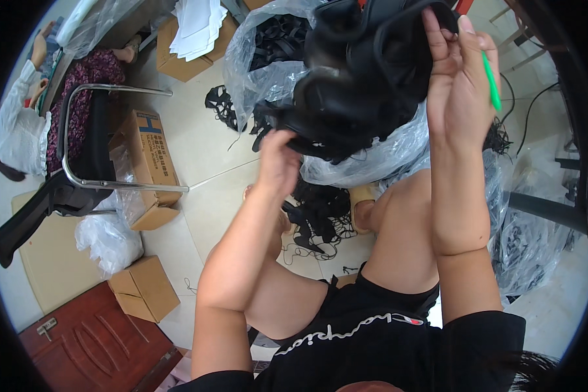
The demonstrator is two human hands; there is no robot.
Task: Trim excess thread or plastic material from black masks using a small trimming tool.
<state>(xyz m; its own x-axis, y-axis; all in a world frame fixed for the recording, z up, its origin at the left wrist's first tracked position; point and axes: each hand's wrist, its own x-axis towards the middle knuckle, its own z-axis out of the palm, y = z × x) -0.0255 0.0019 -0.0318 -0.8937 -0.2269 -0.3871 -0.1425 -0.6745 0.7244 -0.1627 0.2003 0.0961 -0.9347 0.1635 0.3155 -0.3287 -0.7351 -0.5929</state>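
I hold up a large bundle of black fabric pieces (359, 72) in front of me with both hands. My left hand (277, 160) grips its lower left edge from below. My right hand (460, 72) clutches the upper right part of the bundle, and a thin green pen (491, 81) lies along that hand's outer fingers. Behind the bundle sits a big clear plastic bag (268, 72) with more black pieces inside. My bare knees (405, 222) are below the bundle.
Black straps (320, 219) lie on the tiled floor by my feet. To the left stand a metal-framed black chair (78, 176), several cardboard boxes (147, 160), a white plastic bag (108, 238) and a red-brown wooden panel (91, 340). Another person (19, 124) sits far left.
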